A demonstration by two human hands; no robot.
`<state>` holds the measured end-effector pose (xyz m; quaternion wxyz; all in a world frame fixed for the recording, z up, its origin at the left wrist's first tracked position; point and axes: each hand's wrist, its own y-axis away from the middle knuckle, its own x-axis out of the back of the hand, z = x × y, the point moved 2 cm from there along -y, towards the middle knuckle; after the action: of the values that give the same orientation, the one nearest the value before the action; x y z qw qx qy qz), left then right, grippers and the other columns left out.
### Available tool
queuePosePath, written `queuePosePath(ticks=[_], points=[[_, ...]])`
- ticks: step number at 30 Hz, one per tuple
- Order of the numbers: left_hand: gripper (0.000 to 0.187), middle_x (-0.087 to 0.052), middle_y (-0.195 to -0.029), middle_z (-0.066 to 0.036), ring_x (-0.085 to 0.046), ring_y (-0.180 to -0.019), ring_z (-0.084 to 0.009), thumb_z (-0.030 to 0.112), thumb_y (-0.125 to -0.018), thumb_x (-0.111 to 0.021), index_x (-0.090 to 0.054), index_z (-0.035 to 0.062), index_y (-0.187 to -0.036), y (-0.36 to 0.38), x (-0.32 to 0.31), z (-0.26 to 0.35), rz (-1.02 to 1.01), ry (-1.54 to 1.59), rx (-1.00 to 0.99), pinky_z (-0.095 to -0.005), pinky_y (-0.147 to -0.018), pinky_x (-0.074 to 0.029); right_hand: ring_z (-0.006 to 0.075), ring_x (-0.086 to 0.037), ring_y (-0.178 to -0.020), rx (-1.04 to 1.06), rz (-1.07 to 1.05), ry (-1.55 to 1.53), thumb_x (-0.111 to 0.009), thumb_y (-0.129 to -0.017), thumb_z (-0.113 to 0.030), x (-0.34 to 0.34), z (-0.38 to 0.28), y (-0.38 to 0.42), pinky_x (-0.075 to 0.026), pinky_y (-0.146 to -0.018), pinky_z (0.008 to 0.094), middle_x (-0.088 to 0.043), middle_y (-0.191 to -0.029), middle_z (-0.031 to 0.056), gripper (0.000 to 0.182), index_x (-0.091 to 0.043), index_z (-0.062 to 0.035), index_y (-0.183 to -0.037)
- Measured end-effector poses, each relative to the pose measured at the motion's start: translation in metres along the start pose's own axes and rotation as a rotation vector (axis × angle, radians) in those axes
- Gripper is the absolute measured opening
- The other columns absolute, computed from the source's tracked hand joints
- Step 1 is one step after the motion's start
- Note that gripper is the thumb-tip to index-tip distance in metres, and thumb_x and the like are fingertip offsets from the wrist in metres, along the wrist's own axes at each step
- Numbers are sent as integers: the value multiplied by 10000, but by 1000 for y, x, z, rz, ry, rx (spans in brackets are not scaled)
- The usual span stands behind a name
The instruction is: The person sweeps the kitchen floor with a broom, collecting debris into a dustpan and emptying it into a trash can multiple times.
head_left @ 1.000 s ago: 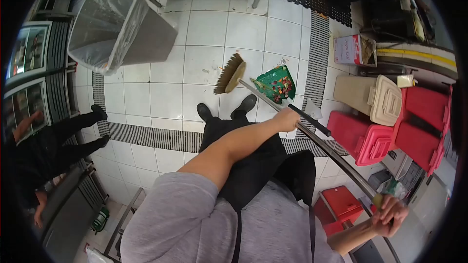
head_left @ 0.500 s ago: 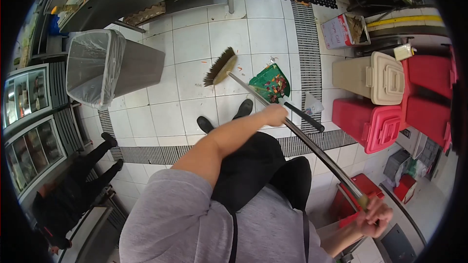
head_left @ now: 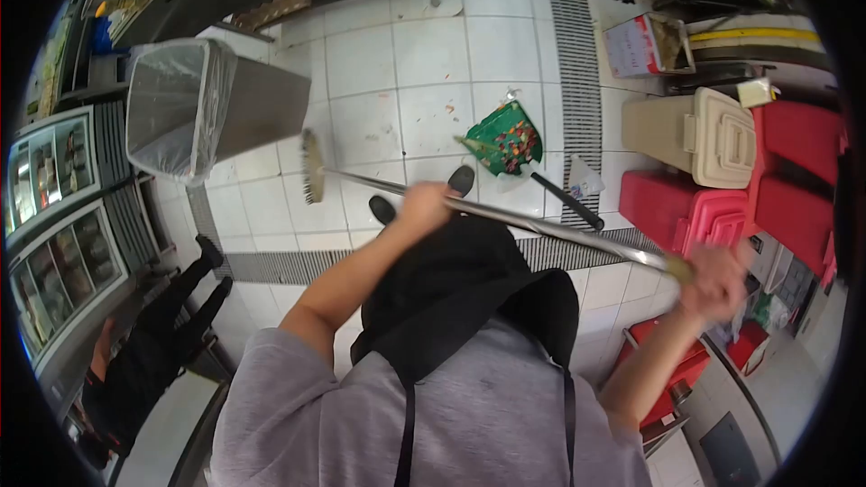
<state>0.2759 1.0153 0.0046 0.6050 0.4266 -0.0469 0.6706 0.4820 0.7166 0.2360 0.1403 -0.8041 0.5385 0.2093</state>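
My left hand [head_left: 428, 208] is closed round the metal handle of a broom [head_left: 559, 229], partway along it. At the top end of the handle my right hand [head_left: 717, 280] grips it, blurred by motion. The broom's bristled head [head_left: 313, 167] rests on the tiles to the left, near the bin. A green dustpan [head_left: 487, 146] lies on the floor ahead of my shoes, holding colourful food scraps [head_left: 516, 142]. Its black handle [head_left: 568, 202] points to the lower right. A few orange bits lie scattered on the tiles.
A grey bin [head_left: 262, 90] with a clear liner stands at left. Beige [head_left: 663, 135] and red [head_left: 654, 203] lidded bins line the right, near a cardboard box [head_left: 631, 47]. Drain grates [head_left: 577, 63] cross the floor. A person in black [head_left: 153, 343] is at lower left.
The broom head has swung left, from beside the dustpan toward the grey bin. My left hand has moved left, and my right hand has risen in view. The dustpan stays on the floor.
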Motion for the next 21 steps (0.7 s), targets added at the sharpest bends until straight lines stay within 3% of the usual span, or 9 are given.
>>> queuePosePath(ticks=[3,5,10,14,16,17,18,20,21], points=[[91,-575,-763,-178,-555,-804,-335,88,-666,-589,-581,38,-741,23,-13,-156,61,-256,387,-403,-714,-454,229,-553,-658,-474,34,80,-447,-719,-109,-58,158,-12,-407,-829,428,-467,-578,74,254,-456,31,-931],[128,-566,-833,-176,-545,-872,-317,125,-689,-611,-571,42,-778,58,-20,-237,40,-240,733,-396,-751,-451,183,-481,-550,-727,37,-205,-456,-730,-92,-97,238,18,-420,-761,377,-441,-537,58,110,-491,12,-741],[207,-575,-884,-142,-560,-858,-294,203,-694,-629,-583,50,-826,50,-56,-267,46,-243,750,-396,-725,-459,168,-473,-568,-643,-212,15,-455,-745,-113,-134,241,7,-432,-704,319,-519,-628,100,151,-506,29,-747],[88,-589,-754,-133,-570,-743,-301,183,-684,-576,-633,116,-691,-30,-65,-104,171,39,123,-405,-669,-451,277,-532,-732,-392,-109,222,-427,-778,-184,-88,90,-60,-424,-679,359,-520,-816,166,224,-488,10,-871],[72,-585,-727,-140,-564,-743,-303,140,-676,-564,-626,106,-683,-55,-61,-24,227,256,39,-421,-673,-432,221,-410,-621,-110,-436,293,-431,-775,-219,-94,6,-83,-324,-627,346,-463,-707,137,218,-428,-14,-851],[221,-567,-654,-150,-548,-680,-329,258,-732,-588,-597,59,-635,-66,-63,9,380,247,-113,-413,-620,-425,192,-416,-606,86,-160,413,-442,-770,-213,-96,-37,-79,-331,-613,309,-447,-598,73,175,-451,-40,-791],[206,-563,-637,-153,-553,-666,-333,242,-708,-599,-585,53,-627,-70,-47,38,235,280,-142,-416,-609,-429,154,-455,-625,-15,-707,269,-424,-778,-164,-121,-56,-89,-354,-575,245,-444,-526,7,116,-484,-69,-753],[194,-559,-620,-156,-557,-651,-338,226,-685,-610,-573,47,-619,-68,-20,75,103,329,-182,-420,-597,-433,19,-460,-498,217,-488,422,-503,-700,-146,-128,-110,-76,-334,-546,139,-465,-440,-46,173,-472,-156,-530],[175,-556,-616,-159,-557,-646,-343,210,-662,-606,-565,44,-623,-65,-15,84,95,377,-242,-426,-588,-434,27,-562,-515,238,-976,361,-546,-745,-178,-133,-133,-89,-466,-519,144,-551,-480,-21,227,-542,-102,-530]])
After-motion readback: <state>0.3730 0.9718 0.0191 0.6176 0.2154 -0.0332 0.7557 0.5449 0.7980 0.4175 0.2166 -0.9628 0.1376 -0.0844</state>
